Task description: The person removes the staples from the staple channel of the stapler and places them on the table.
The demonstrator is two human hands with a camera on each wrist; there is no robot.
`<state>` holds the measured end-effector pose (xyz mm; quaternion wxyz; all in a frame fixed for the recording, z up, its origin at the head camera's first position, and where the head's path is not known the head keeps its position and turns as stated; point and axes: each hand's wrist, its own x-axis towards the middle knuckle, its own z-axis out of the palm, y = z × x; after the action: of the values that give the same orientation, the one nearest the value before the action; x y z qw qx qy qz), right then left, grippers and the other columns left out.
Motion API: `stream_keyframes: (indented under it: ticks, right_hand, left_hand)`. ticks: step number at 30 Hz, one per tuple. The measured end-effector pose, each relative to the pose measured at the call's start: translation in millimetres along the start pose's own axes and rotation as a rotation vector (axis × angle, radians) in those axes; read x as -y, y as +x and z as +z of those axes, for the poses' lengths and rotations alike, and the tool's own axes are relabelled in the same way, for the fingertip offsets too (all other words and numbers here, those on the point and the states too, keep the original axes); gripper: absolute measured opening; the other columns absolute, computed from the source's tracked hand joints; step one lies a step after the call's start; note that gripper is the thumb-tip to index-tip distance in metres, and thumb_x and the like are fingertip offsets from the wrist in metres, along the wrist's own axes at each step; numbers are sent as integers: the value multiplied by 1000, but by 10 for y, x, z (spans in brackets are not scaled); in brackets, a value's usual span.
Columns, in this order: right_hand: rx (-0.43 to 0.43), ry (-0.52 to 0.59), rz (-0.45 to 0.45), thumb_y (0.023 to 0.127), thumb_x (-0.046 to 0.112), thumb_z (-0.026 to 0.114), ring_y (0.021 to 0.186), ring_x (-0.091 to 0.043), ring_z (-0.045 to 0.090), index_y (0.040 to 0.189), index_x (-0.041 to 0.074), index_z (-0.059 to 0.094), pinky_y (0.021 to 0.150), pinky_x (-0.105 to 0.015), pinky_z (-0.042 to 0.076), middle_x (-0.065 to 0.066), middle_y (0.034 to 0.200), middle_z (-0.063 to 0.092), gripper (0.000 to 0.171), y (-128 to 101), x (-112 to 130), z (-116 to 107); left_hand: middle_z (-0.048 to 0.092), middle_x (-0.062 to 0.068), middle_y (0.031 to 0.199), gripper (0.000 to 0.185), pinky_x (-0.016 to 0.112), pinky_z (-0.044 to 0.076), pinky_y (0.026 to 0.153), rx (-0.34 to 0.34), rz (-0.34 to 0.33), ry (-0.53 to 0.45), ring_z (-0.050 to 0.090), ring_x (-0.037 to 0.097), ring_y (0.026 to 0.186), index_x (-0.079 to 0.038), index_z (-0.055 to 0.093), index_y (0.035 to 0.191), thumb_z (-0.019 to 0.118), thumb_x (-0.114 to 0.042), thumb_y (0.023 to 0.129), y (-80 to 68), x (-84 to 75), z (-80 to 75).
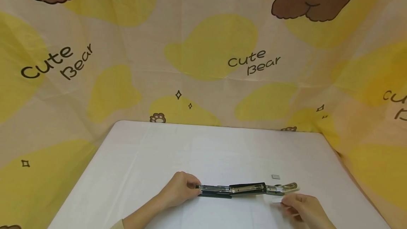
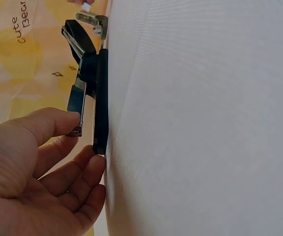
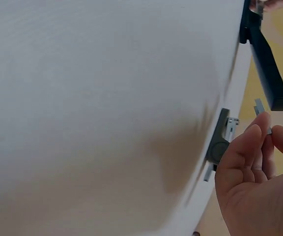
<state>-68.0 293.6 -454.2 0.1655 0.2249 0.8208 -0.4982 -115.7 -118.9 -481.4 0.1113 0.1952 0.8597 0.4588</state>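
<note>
**Stapler lies opened flat, one hand steadying it, the other pinching a strip of staples**

Stapler (image 1: 246,189) is spread out lengthwise on the white worktop (image 1: 203,151), its black top swung open so that the metal staple channel faces up. This is a judgement, but the open position seems chosen to give free access to the channel.

The fingers (image 2: 58,123) of the left hand (image 1: 179,188) curl around the near end of the stapler: the thumb lies on the metal rail and the other fingers come up under the black base. So the tool probably cannot slide along the worktop.

The right hand (image 1: 303,209) hovers just beside the opposite, far end of the stapler, not touching it. Its thumb and forefinger (image 3: 252,142) are closed in a pinch on a small strip of staples (image 3: 260,109), held with its end pointing toward the stapler, as if lined up with the channel.

Beyond the right fingers, close to the stapler's far end, a small grey piece (image 1: 275,176) lies alone on the worktop; what it is, I cannot tell. Behind the worktop hangs a cloth (image 1: 203,52) with yellow shapes, brown bears and the words "Cute Bear".
</note>
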Motion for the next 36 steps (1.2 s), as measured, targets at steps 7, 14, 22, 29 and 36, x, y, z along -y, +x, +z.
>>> stream_keyframes:
  ticks: [7,14,22,29,36]
  right_hand:
    - [3,-47,32,97,15,67,77,-20,64,100,-1,77,70,-37,54,-2,86,73,19,45,-83,34]
    - [-5,-26,47,97,12,68,70,-19,62,100,-4,76,64,-31,51,-4,80,68,17,91,-161,46]
    - [6,-86,51,99,12,66,67,-19,56,99,-6,74,60,-29,45,-5,75,64,19,135,-236,27]
    - [-2,-107,50,97,12,69,64,-18,56,96,-5,75,58,-28,44,-3,73,65,18,151,-246,-6]
    - [3,-127,27,97,18,70,74,-21,60,101,-3,76,66,-36,49,-4,81,70,23,150,-163,-178]
  left_hand:
    - [67,-13,77,10,22,45,60,2,-6,-6,54,5,70,-14,82,95,83,-12,86,-19,-3,-2]
    - [67,-13,77,10,22,44,59,2,3,-13,54,5,69,-13,82,96,82,-12,86,-15,8,-12]
    - [67,-13,77,11,22,45,59,0,5,-8,55,5,69,-13,82,96,82,-12,86,-16,27,-3]
    - [67,-13,79,11,23,47,64,-15,10,-8,56,5,73,-12,82,97,82,-11,86,-15,18,-7]
    - [72,-9,89,24,25,51,70,-18,-5,8,60,9,80,-7,82,106,86,-17,84,-28,4,-26]
